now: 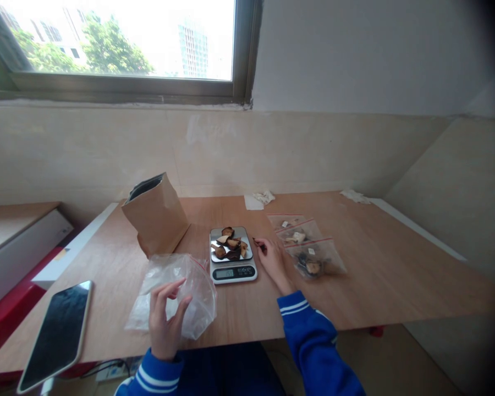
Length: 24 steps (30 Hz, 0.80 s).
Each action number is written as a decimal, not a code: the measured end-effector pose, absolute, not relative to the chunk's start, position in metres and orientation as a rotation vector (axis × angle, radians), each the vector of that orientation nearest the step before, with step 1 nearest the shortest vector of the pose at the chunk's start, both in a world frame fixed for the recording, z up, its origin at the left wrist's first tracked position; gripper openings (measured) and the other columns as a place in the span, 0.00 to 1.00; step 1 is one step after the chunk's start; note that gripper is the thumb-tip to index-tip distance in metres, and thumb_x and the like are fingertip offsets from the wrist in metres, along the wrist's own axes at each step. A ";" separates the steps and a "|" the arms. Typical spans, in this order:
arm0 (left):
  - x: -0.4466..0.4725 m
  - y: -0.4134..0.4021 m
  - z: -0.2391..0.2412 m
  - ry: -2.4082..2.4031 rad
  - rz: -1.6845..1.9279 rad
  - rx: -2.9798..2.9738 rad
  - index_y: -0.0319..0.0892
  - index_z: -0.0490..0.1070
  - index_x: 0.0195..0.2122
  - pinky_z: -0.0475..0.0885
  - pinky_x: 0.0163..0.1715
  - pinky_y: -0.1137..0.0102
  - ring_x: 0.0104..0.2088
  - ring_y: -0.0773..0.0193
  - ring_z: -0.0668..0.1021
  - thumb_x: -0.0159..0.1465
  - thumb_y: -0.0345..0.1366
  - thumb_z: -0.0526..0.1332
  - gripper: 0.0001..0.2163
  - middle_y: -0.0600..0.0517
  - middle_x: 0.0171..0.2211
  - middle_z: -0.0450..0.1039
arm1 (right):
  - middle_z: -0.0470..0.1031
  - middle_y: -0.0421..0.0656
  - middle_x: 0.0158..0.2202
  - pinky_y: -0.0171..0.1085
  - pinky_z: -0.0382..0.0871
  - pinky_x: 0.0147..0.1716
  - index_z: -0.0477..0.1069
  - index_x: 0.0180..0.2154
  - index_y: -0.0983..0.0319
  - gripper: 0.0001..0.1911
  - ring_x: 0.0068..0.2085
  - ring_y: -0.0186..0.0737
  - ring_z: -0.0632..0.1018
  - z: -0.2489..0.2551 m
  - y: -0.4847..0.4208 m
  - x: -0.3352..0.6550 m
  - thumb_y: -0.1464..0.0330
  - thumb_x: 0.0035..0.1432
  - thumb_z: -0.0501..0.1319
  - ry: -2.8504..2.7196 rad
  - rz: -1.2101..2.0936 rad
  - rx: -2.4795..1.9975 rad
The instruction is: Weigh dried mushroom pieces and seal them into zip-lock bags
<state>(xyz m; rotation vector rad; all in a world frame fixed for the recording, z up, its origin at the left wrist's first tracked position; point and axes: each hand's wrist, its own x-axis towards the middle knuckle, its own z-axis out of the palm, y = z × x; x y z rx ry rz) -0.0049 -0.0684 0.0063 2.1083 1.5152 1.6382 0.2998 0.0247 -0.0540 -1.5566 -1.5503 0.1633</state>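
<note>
A white kitchen scale (236, 274) stands mid-table, its metal plate carrying several brown dried slices (232, 243). Just right of the plate, my right hand (271, 260) pinches a small dark dried piece (255, 240) between thumb and fingertips. My left hand (167, 319) is raised over a clear zip bag (200, 308) with a red seal line, its fingers curved and the thumb apart, holding nothing. The bag lies on the table left of the scale. The scale's display is lit, but its digits are too blurred to read.
A brown paper bag (159, 220) stands open behind the clear bag. Several filled zip bags (319, 258) lie at the right. A tablet or large phone (60, 330) rests at the left edge. White paper (254, 202) and a crumpled tissue (264, 197) lie near the wall.
</note>
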 end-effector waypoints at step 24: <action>-0.001 -0.070 0.009 1.456 1.975 2.132 0.47 0.70 0.51 0.68 0.49 0.60 0.49 0.57 0.72 0.60 0.29 0.63 0.18 0.47 0.48 0.69 | 0.78 0.47 0.36 0.41 0.71 0.39 0.73 0.40 0.63 0.11 0.37 0.43 0.77 -0.025 0.048 0.278 0.66 0.57 0.56 -1.329 0.333 -1.379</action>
